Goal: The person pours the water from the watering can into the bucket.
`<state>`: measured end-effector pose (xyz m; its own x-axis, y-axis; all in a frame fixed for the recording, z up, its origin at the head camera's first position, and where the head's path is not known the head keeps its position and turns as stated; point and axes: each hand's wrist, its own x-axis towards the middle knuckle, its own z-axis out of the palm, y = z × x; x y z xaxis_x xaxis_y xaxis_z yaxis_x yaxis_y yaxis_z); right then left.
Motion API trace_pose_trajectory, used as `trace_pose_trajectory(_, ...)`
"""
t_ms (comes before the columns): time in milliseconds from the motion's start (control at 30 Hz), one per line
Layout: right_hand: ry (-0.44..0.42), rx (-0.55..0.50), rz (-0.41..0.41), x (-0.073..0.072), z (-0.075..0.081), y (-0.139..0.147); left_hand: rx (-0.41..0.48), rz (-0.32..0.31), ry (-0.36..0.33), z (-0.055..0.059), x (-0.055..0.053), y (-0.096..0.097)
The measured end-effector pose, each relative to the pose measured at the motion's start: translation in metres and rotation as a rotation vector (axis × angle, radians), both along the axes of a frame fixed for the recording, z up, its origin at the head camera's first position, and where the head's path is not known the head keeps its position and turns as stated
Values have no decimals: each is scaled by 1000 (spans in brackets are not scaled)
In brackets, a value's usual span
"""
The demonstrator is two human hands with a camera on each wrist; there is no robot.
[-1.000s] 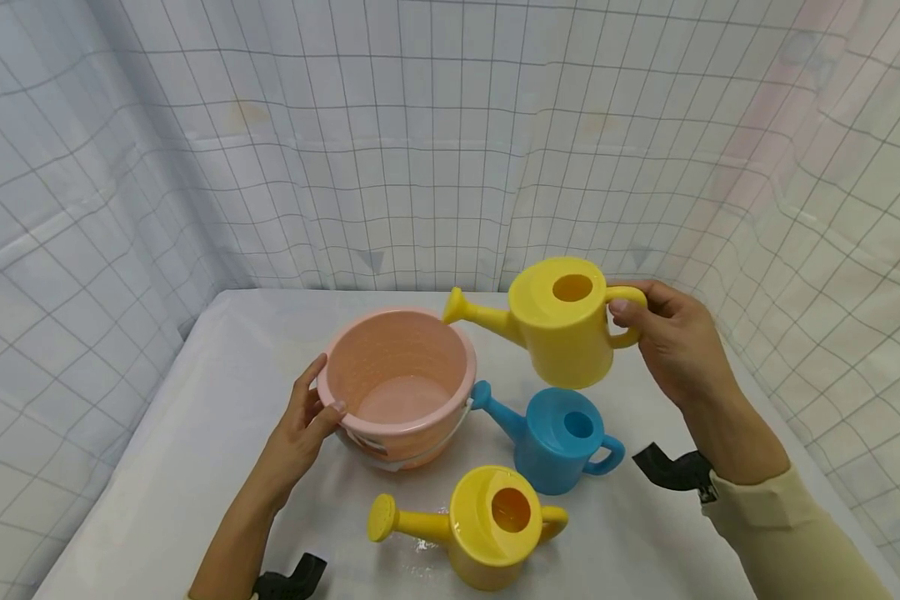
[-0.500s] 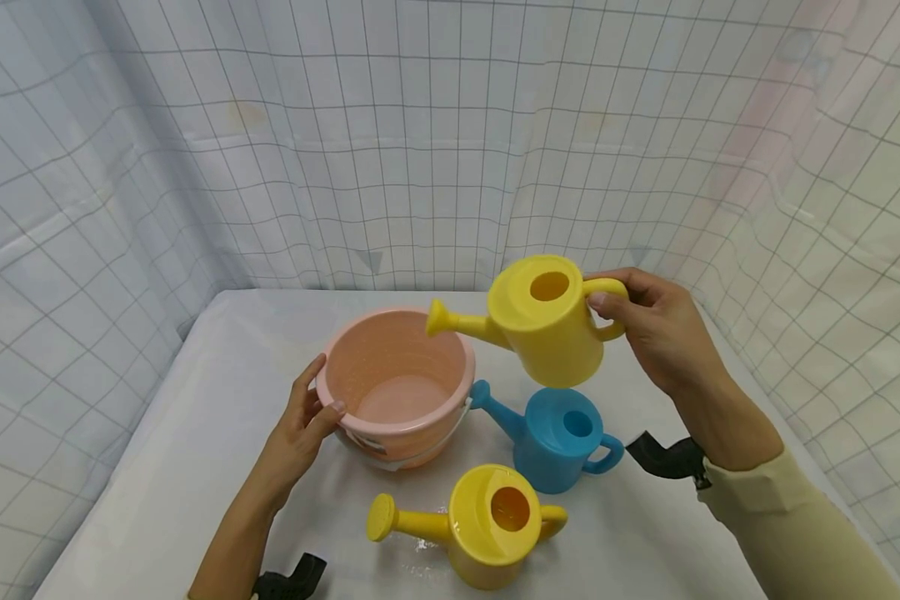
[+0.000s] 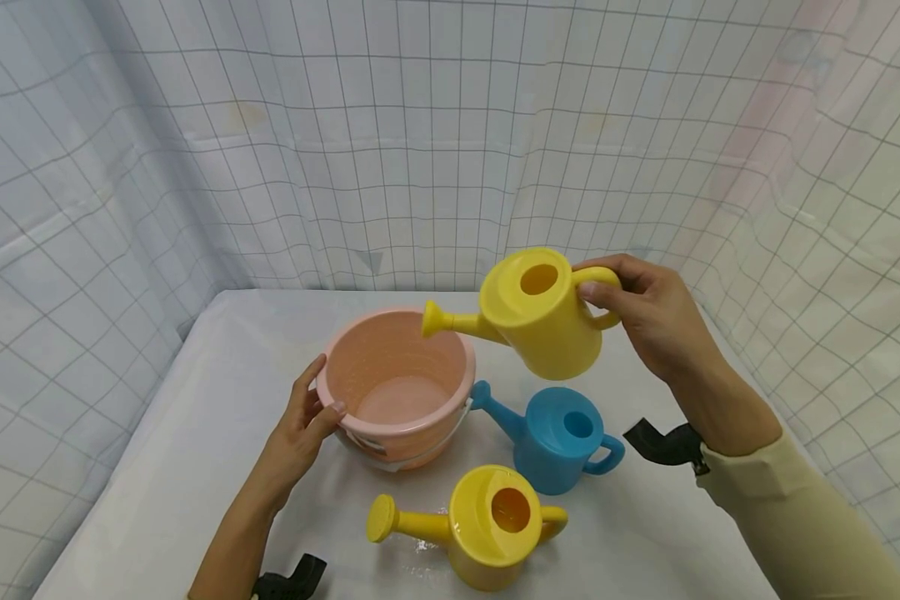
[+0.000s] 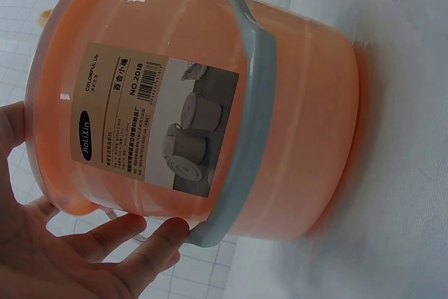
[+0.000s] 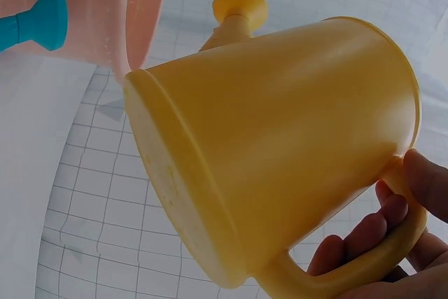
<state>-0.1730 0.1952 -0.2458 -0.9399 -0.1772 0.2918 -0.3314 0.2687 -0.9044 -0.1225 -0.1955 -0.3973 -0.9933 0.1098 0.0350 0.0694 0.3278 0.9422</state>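
My right hand (image 3: 656, 312) grips the handle of a light yellow watering can (image 3: 543, 321), held in the air and tilted with its spout down to the left. The spout's rose (image 3: 433, 319) hangs over the right rim of a pink bucket (image 3: 401, 432). My left hand (image 3: 300, 425) holds the bucket's left rim, thumb on the rim and fingers against the outer wall. In the left wrist view the fingertips lie by the grey bail handle (image 4: 252, 117) and a printed label (image 4: 154, 117). The right wrist view shows fingers curled through the can's handle (image 5: 350, 274).
A blue watering can (image 3: 558, 446) stands right of the bucket, its spout close to the bucket wall. Nearer me stands a darker yellow watering can (image 3: 487, 533), with wet spots on the white table cover (image 3: 172, 467) beside it. Grid-patterned curtains (image 3: 450, 150) enclose the table.
My right hand has moved left with the light yellow watering can and tipped it further, bringing its rose over the bucket. The left hand and bucket have stayed put.
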Motion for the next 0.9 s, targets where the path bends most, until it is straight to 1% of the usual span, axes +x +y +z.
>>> trace_pose_trajectory(200, 11, 52, -17, -1, 4, -2, 2, -2, -3, 1, 1, 0)
trace_pose_trajectory(333, 10, 50, -17, -4, 6, -3, -3, -1, -2, 2, 1, 0)
trace_pose_trajectory(500, 8, 31, 8, -7, 8, -4, 0, 1, -7, 2, 1, 1)
trace_pose_trajectory(733, -5, 58, 14, -10, 12, -7, -2, 0, -11, 2, 1, 1)
trace_pose_trajectory(900, -2, 51, 30, -11, 13, -9, -8, -3, -9, 2, 0, 0)
